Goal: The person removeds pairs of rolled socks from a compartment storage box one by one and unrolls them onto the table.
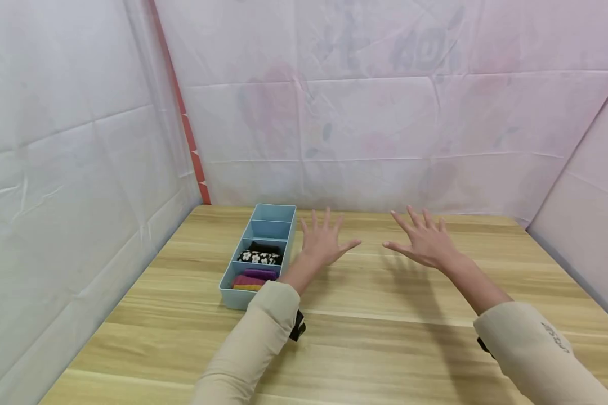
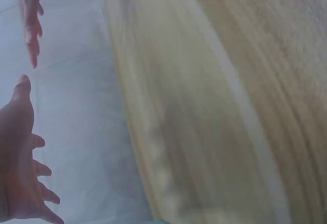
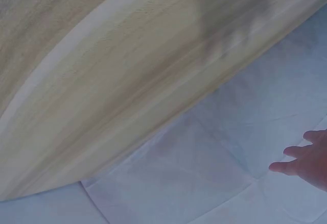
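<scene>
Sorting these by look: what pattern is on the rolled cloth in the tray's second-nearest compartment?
White flowers on black, on the rolled cloth in the light blue plastic tray; head view.

A light wooden table [image 1: 385, 337] with pale and darker grain bands fills the foreground. Creased translucent white sheeting [image 1: 385, 112] hangs along its far edge, with a faint floral print [image 1: 278, 101] showing through. A second sheet [image 1: 56, 197] closes off the left edge and a third [image 1: 598, 197] the right edge. A red strip [image 1: 190, 140] with a pale scalloped border runs down to the table's far left corner, between the sheets.
</scene>
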Action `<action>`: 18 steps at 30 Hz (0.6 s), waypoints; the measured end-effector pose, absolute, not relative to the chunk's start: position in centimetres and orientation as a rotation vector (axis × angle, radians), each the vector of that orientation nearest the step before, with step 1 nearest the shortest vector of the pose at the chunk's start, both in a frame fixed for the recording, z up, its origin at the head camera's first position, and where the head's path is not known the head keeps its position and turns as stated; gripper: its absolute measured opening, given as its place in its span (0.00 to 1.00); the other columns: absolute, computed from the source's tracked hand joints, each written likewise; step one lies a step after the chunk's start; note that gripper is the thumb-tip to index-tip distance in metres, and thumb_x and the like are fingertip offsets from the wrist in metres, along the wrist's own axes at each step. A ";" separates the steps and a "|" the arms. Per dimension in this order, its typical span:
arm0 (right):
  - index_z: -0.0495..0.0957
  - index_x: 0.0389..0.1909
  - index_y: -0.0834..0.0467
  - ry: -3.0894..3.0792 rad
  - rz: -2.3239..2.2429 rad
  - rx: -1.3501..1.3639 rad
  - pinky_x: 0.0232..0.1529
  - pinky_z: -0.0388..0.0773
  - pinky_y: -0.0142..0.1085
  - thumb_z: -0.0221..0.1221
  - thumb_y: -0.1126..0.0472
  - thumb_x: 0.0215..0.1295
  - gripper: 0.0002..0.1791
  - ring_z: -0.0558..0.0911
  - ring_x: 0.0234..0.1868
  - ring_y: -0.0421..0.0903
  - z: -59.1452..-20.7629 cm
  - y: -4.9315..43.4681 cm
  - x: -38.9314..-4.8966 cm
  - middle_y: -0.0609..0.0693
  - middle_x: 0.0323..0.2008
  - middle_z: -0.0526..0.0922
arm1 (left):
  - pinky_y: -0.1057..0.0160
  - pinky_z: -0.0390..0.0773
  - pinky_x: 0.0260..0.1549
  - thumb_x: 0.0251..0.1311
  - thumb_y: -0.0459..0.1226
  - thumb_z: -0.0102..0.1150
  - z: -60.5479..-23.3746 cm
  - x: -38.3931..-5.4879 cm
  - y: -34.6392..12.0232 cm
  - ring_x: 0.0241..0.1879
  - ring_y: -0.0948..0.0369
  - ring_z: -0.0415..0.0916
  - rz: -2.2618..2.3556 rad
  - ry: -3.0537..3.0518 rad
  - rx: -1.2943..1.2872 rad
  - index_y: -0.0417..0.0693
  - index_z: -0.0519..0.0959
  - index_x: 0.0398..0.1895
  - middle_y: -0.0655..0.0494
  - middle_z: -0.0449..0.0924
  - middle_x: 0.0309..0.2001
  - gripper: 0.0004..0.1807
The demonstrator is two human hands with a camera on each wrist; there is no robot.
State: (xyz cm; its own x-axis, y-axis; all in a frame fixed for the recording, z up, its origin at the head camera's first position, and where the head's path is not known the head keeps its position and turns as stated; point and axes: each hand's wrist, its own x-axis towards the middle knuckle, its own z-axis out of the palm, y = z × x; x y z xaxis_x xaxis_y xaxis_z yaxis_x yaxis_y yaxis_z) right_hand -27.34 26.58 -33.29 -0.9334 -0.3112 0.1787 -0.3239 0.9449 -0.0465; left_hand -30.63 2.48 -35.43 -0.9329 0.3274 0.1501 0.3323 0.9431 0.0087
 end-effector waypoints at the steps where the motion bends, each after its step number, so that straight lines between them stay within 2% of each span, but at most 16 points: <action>1: 0.48 0.71 0.54 -2.929 0.110 0.484 0.53 0.39 0.70 0.45 0.30 0.59 0.46 0.45 0.63 0.74 -33.1 26.5 -27.3 0.69 0.67 0.46 | 0.36 0.38 0.58 0.52 0.73 0.25 -35.1 -30.6 2.3 0.67 0.40 0.34 -0.052 -2.938 -0.511 0.62 0.45 0.72 0.49 0.37 0.71 0.47; 11: 0.48 0.71 0.54 -2.907 0.053 0.537 0.56 0.37 0.67 0.44 0.28 0.58 0.47 0.46 0.64 0.71 -31.0 24.4 -27.0 0.67 0.68 0.47 | 0.39 0.37 0.60 0.54 0.72 0.26 -32.6 -29.3 0.0 0.67 0.42 0.32 -0.043 -2.937 -0.558 0.61 0.46 0.72 0.50 0.38 0.72 0.46; 18: 0.50 0.71 0.54 -2.876 0.035 0.638 0.58 0.38 0.65 0.46 0.30 0.58 0.47 0.46 0.65 0.69 -29.7 21.6 -26.6 0.63 0.68 0.47 | 0.38 0.37 0.59 0.55 0.71 0.31 -31.9 -28.3 -2.9 0.68 0.44 0.33 -0.114 -2.881 -0.612 0.60 0.49 0.72 0.49 0.41 0.71 0.45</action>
